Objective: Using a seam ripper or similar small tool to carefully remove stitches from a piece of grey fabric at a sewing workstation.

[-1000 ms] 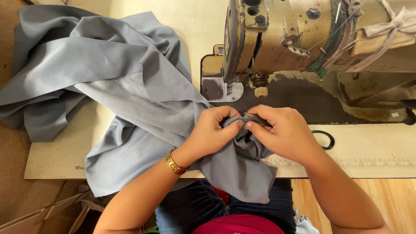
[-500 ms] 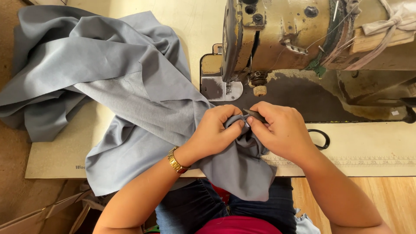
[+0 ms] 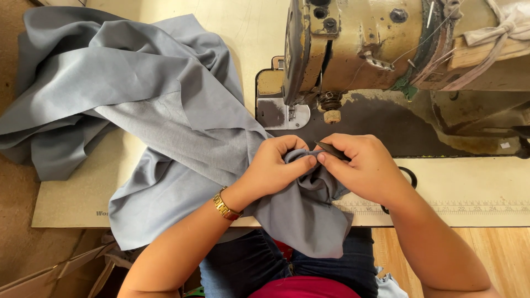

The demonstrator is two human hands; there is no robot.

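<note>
A large grey cloth [image 3: 149,105] lies spread over the left of the sewing table and hangs off its front edge over my lap. My left hand [image 3: 273,168], with a gold watch at the wrist, pinches a bunched fold of this cloth. My right hand [image 3: 361,165] meets it thumb to thumb, gripping the same fold together with a thin dark pointed tool [image 3: 331,150] whose tip shows between the fingers. Both hands sit just in front of the sewing machine's needle and presser foot [image 3: 291,113].
An old beige industrial sewing machine [image 3: 386,49] fills the upper right, with a dark bed plate [image 3: 386,124] under it. Strips of pale cloth are tied on its arm. A black ring, maybe scissor handles [image 3: 409,177], lies behind my right wrist. A ruler strip runs along the table's front edge [image 3: 469,207].
Both hands stay pinched on the fold and have shifted slightly left and toward me; the fingers have worked the bunched cloth a little tighter.
</note>
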